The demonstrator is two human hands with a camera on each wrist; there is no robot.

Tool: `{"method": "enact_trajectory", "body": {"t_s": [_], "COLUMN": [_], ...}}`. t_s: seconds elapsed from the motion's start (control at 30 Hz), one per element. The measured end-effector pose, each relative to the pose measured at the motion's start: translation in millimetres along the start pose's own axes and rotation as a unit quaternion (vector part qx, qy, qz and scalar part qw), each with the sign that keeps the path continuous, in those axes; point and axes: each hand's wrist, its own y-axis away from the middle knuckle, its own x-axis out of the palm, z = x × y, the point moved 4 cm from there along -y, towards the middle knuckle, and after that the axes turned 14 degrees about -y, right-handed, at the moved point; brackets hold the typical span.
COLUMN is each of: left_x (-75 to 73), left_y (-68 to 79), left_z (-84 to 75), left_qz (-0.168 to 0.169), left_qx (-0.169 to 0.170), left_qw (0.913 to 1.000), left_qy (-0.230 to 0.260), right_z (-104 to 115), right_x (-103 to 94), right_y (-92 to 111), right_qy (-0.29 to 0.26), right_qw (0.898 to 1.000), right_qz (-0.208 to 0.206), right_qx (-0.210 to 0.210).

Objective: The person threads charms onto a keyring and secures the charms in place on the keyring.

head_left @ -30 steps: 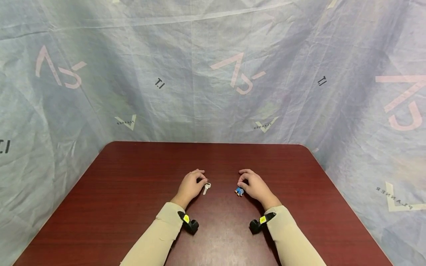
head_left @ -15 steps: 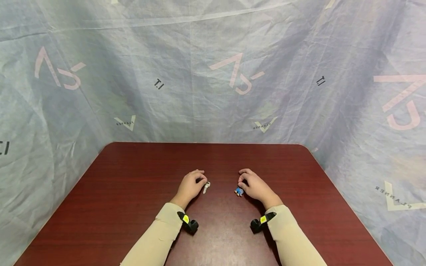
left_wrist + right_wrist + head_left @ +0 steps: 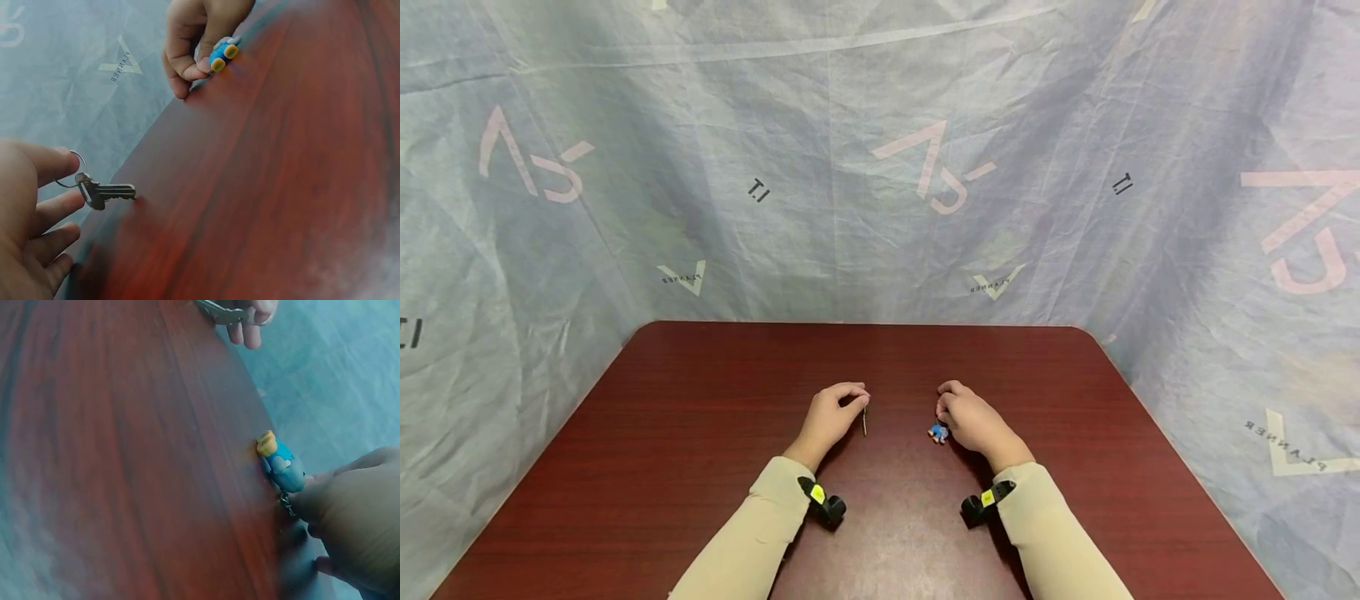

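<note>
My left hand [image 3: 827, 418] pinches a metal split ring [image 3: 85, 164] between thumb and finger. From the ring hangs a silver key [image 3: 114, 192], seen edge-on in the head view as a thin strip. The other left fingers are spread in the left wrist view. Opposite it, my right hand [image 3: 977, 422] pinches the short metal chain [image 3: 287, 504] of a small figure charm [image 3: 281, 464], blue and grey with yellow-orange feet. The charm dangles below the right fingertips, and the two hands are apart. Part of the chain is hidden by the right fingers.
A dark red-brown wooden table [image 3: 880, 517] lies under both hands. Behind and beside it hangs a grey printed sheet [image 3: 835, 167]. Each wrist wears a black camera on a strap, such as the left camera [image 3: 831, 510].
The key has turned from showing its flat face to edge-on as the left fingers shifted slightly. The right fingers have shifted a little, and the charm stays in nearly the same place.
</note>
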Motion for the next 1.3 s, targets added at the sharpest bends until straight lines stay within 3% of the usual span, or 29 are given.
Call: {"method": "enact_trajectory", "body": {"t_s": [0.23,0.4,0.5,0.7,0.83,1.07,1.3], "left_x": [-1.3,-1.4,-0.2,6.8,9.8,13.2,17.3], "left_y": [0.6,1.7,1.3,-2.2,-4.3,-5.8,-4.8], "left_z": [-3.0,-6.2,-8.7,-9.6,-10.0,-11.8,-19.0], "left_qz": [0.008,0.01,0.018,0.049,0.052,0.061,0.088], "left_qx": [-0.009,-0.023,-0.032,-0.054,-0.064,-0.102,-0.127], "left_qw": [0.9989,0.9985,0.9959,0.9756,0.9644,0.9541,0.9483], "left_qy": [0.045,0.048,0.082,0.207,0.251,0.275,0.277], "right_z": [-1.8,-4.3,-4.9,-6.2,-6.8,-7.0,-0.5], "right_x": [1.0,2.9,4.4,4.9,4.5,4.7,2.9], "right_y": [-0.3,-0.5,-1.3,-3.3,-5.4,-9.6,-12.2], "right_qy": [-0.065,-0.134,-0.164,-0.198,-0.213,-0.274,-0.31], "right_qw": [0.997,0.989,0.983,0.975,0.972,0.956,0.939], "right_qz": [-0.028,-0.068,-0.084,-0.097,-0.102,-0.107,-0.148], "right_qx": [0.007,0.007,-0.003,-0.001,0.0,0.006,-0.028]}}
